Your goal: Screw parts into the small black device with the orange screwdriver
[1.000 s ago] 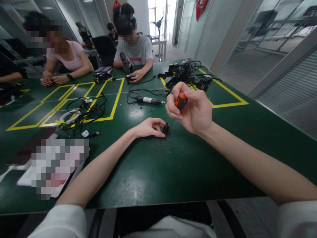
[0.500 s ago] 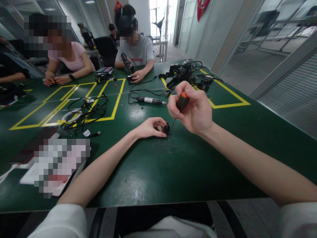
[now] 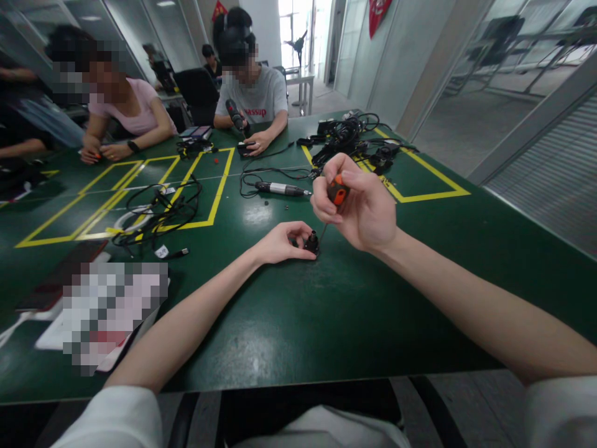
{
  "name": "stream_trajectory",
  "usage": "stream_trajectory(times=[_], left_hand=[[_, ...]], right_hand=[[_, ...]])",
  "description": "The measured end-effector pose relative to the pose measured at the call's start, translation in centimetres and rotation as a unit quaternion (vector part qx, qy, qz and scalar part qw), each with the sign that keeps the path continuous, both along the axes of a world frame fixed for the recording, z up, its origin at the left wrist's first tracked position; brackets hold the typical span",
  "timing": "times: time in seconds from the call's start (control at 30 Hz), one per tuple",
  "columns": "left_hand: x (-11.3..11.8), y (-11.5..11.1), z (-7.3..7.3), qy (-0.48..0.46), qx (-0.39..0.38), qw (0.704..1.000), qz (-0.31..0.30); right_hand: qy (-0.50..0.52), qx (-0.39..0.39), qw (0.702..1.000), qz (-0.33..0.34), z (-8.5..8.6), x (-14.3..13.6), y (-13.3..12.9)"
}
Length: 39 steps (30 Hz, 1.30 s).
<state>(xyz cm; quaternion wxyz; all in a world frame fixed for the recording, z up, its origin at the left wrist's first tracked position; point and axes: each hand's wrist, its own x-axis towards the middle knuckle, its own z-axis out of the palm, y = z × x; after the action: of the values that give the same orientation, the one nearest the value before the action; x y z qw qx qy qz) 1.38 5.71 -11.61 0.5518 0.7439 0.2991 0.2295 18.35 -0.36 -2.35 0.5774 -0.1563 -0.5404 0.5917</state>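
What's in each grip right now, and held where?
Right grip: a screwdriver, held by its orange-and-black handle. Left grip: a small black part, held from its left side; exact contact can't be told.

One orange-black screwdriver (image 3: 339,190), one small black part (image 3: 313,239), one silver-banded power tool (image 3: 282,188), one green table (image 3: 326,323), two red pennants (image 3: 380,15).

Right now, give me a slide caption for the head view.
Left hand holding a small black part on the green table, right hand holding an orange-and-dark screwdriver angled toward it.
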Motion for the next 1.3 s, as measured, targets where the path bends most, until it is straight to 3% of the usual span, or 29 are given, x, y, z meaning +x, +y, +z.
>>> stream_trajectory(times=[0.47, 0.77, 1.07, 1.3], left_hand=[[0.0, 0.4, -0.4, -0.006, -0.016, 1.000, -0.019], [-0.9, 2.1, -0.2, -0.021, -0.121, 0.988, -0.096], [-1.1, 2.3, -0.1, -0.030, -0.154, 0.982, -0.105], [-1.2, 2.4, 0.0, -0.037, -0.183, 0.976, -0.114]], right_hand=[[-0.007, 0.027, 0.999, -0.023, 0.1, -0.3, -0.1], [-0.036, 0.007, 0.999, -0.040, 0.2, -0.4, 0.0], [-0.006, 0.025, 1.000, -0.007, -0.1, 0.0, 0.0], [-0.029, 0.021, 0.999, -0.021, 0.1, -0.2, -0.2]])
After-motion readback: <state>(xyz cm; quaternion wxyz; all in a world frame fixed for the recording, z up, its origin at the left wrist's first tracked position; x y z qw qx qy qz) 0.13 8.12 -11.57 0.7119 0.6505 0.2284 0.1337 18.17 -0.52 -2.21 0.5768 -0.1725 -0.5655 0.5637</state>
